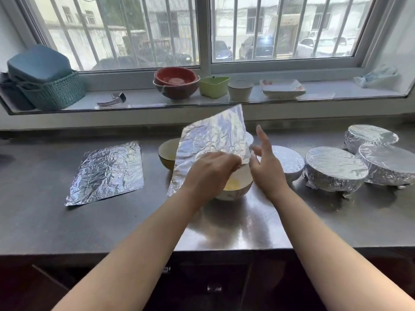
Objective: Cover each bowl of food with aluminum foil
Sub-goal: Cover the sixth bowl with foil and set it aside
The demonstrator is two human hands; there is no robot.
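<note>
Foil pinched only in my left hand, right hand spread and empty, could flop crooked off the bowl.

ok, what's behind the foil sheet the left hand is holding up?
The foil sheet hides most of a yellow-rimmed bowl, left part showing. A foil-covered bowl peeks out right. The white bowl sits below the left hand.
</note>
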